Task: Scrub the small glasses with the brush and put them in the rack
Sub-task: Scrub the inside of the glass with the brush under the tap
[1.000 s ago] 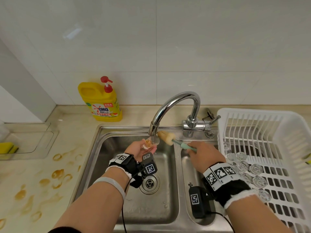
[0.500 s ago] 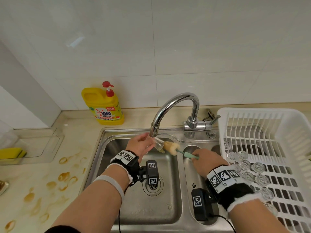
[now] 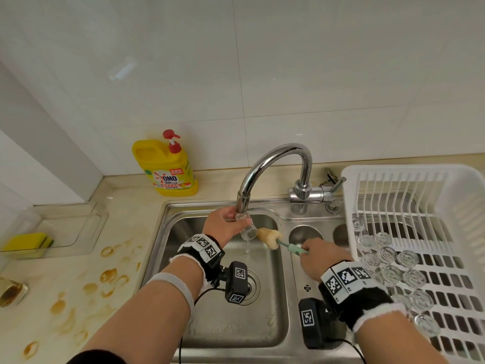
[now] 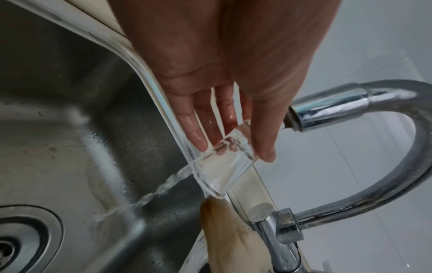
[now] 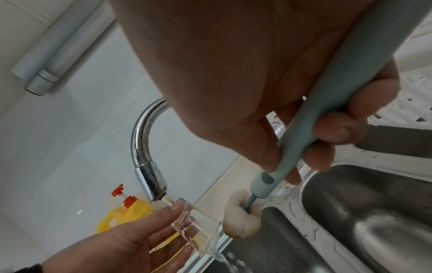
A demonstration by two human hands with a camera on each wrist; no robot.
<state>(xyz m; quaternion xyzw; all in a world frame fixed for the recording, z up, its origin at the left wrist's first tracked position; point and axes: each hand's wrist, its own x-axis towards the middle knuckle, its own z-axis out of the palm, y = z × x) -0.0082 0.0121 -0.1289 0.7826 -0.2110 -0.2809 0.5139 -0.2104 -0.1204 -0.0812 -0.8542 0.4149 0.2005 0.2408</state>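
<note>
My left hand [image 3: 225,224] pinches a small clear glass [image 3: 248,231] between thumb and fingers, right under the faucet spout [image 3: 242,204]. The glass [image 4: 219,170] is tipped mouth-down toward the right, and water pours out of it into the sink [image 4: 70,147]. My right hand [image 3: 319,258] grips the green handle of the sponge brush [image 3: 269,239]. Its beige sponge head [image 5: 242,216] sits just outside the glass [image 5: 198,229] mouth. Several clean small glasses [image 3: 388,258] lie upside down in the white rack [image 3: 446,179] at the right.
A yellow dish soap bottle [image 3: 168,170] stands behind the sink's left corner. A yellow sponge [image 3: 27,244] lies in a clear tray at far left. The counter [image 3: 86,279] has brown ring stains, and a dirty glass [image 3: 11,291] lies at its left edge.
The glass went from upright under the spout to tipped over, and water now pours from it. The brush head stays close beside the glass mouth. The head view tilted up.
</note>
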